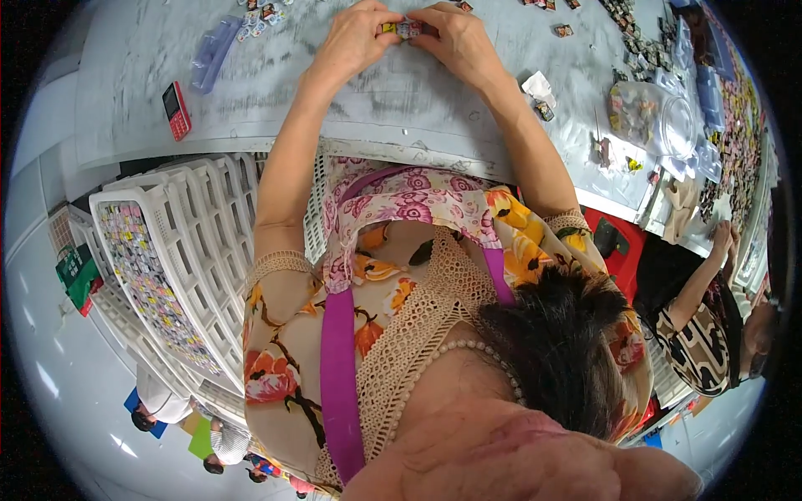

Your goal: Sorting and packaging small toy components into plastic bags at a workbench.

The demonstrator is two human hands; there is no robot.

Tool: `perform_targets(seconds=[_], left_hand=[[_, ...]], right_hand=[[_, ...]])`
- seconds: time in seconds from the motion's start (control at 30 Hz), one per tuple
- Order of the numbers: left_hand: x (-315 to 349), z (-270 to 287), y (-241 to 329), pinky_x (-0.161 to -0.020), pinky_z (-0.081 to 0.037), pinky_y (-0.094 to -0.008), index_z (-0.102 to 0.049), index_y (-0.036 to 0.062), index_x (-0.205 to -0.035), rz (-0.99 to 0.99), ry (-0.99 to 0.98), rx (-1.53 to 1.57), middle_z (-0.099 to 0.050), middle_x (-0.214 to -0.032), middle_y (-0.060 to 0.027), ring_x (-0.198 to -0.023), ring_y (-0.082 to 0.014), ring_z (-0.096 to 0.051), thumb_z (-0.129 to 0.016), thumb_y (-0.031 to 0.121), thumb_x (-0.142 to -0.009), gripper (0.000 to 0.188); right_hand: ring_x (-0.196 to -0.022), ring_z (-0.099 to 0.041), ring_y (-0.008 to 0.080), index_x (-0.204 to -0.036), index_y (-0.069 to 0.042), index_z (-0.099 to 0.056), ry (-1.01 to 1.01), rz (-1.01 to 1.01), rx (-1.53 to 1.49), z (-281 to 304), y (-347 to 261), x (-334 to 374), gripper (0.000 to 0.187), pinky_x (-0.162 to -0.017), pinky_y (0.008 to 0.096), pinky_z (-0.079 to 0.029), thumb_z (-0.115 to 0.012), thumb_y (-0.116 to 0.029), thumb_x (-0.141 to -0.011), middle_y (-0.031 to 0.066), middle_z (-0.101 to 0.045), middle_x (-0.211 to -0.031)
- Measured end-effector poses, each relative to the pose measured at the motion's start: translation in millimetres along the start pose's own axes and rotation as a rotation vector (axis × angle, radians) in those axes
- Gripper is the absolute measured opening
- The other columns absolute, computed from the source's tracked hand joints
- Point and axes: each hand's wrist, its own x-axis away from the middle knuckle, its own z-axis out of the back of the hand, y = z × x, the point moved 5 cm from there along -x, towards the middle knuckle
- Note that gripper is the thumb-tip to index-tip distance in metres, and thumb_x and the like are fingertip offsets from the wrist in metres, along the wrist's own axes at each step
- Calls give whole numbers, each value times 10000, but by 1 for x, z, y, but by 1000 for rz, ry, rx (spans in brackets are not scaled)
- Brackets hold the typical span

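Over the far middle of the grey worktable [251, 108], my left hand [355, 35] and my right hand [462, 37] meet around a short row of small, colourful printed pieces [408, 29]. Thumb and fingers of each hand pinch one end of the row. What exactly the pieces are is too small to tell. Near my right forearm lie a crumpled white scrap [537, 85] and a small dark printed piece [545, 110]. Another such piece [563, 31] rests beyond my right hand.
To the left are a red phone [176, 113], a bluish plastic tray [215, 54] and several small pieces [253, 25]. A clear jar [652, 117] and many scattered pieces [643, 46] occupy the right. White stacked crates [180, 250] stand below; a co-worker [697, 334] sits at right.
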Motion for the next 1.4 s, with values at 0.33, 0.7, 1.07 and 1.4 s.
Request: perform_targets(seconds=[0.33, 0.7, 1.07, 1.4], left_hand=[[53, 45, 20, -658, -509, -317, -747, 97, -1164, 17, 70, -18, -678, -1010, -52, -705, -191, -623, -769, 103, -861, 304], [79, 29, 23, -809, -552, -418, -741, 13, -1088, 21, 89, -66, -696, -1061, -150, -891, -354, -689, -767, 84, -820, 279], [100, 15, 21, -766, -550, -383, -747, 37, -1114, 16, 258, -57, -657, -1081, -131, -855, -312, -683, -796, 51, -793, 326], [94, 13, 13, -763, -555, -378, -714, 52, -1208, 247, 137, 26, -662, -1140, -127, -827, -281, -681, -832, 100, -775, 451]], right_hand=[[-892, -680, 324, -1125, -78, -724, 29, 55, -66, -11, -50, 24, 306, -779, 412, -559, -774, -158, -834, 108, -690, -1011], [-862, -683, 291, -1137, -68, -726, 26, 124, -26, -31, -46, 38, 341, -745, 367, -574, -806, -83, -806, 96, -709, -1059], [-1051, -654, 286, -1071, -94, -760, 102, 222, 39, -36, -41, 49, 270, -877, 375, -558, -796, -88, -803, 75, -694, -1175], [-1007, -674, 289, -1092, -86, -757, -10, 189, 4, -19, -41, 47, 266, -856, 371, -573, -784, -88, -828, 91, -697, -1180]])
